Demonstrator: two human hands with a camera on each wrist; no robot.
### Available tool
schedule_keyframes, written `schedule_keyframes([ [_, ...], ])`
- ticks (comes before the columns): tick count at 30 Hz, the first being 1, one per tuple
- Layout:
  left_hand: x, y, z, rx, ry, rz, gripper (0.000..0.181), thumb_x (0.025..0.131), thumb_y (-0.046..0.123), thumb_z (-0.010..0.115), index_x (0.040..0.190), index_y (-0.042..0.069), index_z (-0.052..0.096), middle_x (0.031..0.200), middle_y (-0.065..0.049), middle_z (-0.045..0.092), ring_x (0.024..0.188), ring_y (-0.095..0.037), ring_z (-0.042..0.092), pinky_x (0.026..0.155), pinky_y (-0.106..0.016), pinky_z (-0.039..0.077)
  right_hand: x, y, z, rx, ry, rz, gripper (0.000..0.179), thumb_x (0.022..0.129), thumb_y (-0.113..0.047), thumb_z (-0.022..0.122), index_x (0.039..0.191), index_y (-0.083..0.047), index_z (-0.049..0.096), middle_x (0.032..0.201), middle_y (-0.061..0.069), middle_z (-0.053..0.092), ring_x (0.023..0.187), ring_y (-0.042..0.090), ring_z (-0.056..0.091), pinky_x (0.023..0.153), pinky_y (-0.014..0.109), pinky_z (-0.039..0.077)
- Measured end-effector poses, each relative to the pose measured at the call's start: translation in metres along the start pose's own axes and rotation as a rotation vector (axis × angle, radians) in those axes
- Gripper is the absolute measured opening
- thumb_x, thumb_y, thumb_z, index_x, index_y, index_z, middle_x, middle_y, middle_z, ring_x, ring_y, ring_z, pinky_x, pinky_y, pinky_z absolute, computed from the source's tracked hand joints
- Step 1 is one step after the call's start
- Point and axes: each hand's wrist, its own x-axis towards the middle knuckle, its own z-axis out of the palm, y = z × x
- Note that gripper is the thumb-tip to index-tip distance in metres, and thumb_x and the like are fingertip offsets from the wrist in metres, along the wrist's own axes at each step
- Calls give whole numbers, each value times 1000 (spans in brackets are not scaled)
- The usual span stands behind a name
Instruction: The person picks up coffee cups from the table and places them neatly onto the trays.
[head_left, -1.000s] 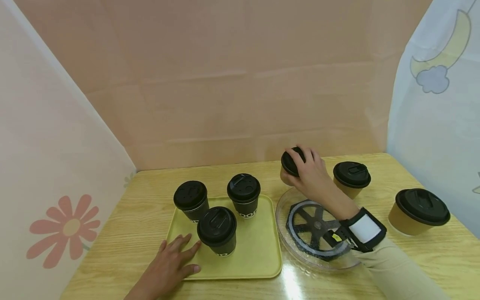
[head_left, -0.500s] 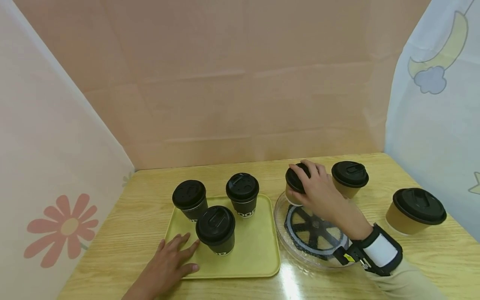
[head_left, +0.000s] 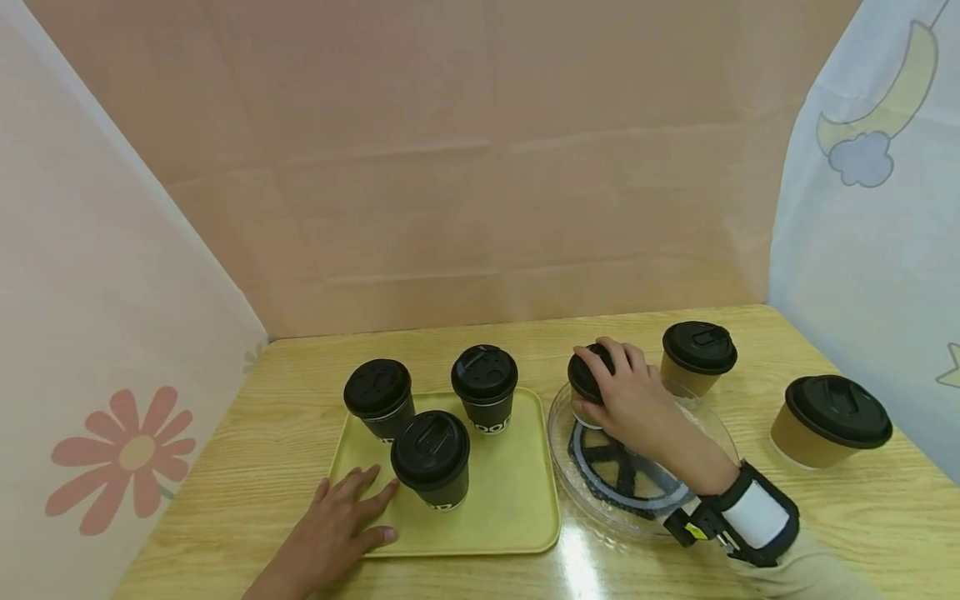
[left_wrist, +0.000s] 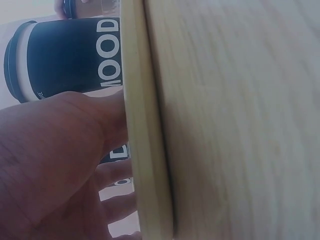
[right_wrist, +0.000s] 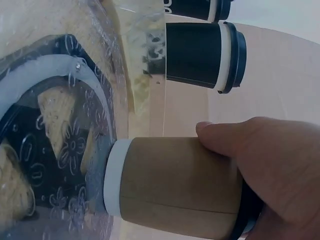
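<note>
My right hand (head_left: 637, 408) grips a brown paper cup (right_wrist: 180, 185) from above, fingers over its black lid (head_left: 588, 372). The cup's white base is right at the clear round dish (right_wrist: 75, 110), at the dish's far left part. Under the clear plastic shows a black and grey wheel-like shape (head_left: 626, 467). My left hand (head_left: 337, 525) lies with spread fingers on the left front corner of a yellow tray (head_left: 517, 517). Three black cups stand upright on that tray: a front cup (head_left: 432, 458) near my fingers, a left one (head_left: 381, 398) and a right one (head_left: 487, 387).
Two more brown cups with black lids stand on the wooden table (head_left: 300, 375): a narrower cup (head_left: 697, 357) behind the dish and a wide one (head_left: 828, 421) at the far right. A beige backdrop (head_left: 480, 167) closes off the rear, with pale printed sheets on both sides.
My right hand has brought the brown cup from behind the dish toward me and down onto the dish area. The left hand and the black cups stay in place.
</note>
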Motion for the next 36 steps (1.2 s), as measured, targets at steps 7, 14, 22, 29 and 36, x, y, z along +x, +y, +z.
schedule_keyframes([
  [7,0,0,-1,-3,-20,-13,62,86,62,55,135,25,59,144,-13,52,132,-41,46,101,-73,31,1,-3,-3,-6,-50,17,73,84,-41,75,143,-12,43,141,25,42,120,48,46,80,61,48],
  [14,0,-1,-2,-23,-48,-23,63,86,63,55,136,25,59,145,-14,51,134,-42,44,102,-73,29,1,-1,-13,133,-173,125,66,99,-47,48,153,-13,28,155,25,27,139,50,27,100,72,29],
  [22,1,-1,-2,-23,-36,-14,62,87,63,55,136,25,59,144,-14,51,133,-42,45,102,-73,30,2,25,-27,89,28,178,63,99,-41,53,148,-6,33,148,27,35,135,52,28,97,72,27],
  [29,1,1,-4,-26,-41,-19,62,86,62,56,135,25,59,144,-14,51,133,-42,45,102,-73,30,1,54,-32,26,69,278,70,88,-26,72,144,-6,35,140,33,36,128,57,28,91,75,25],
  [36,1,1,-4,-29,-49,-25,62,86,61,57,135,25,59,144,-14,51,133,-42,44,102,-73,29,2,80,-26,24,-71,403,72,91,-30,67,147,-7,27,145,39,24,132,66,17,91,82,19],
])
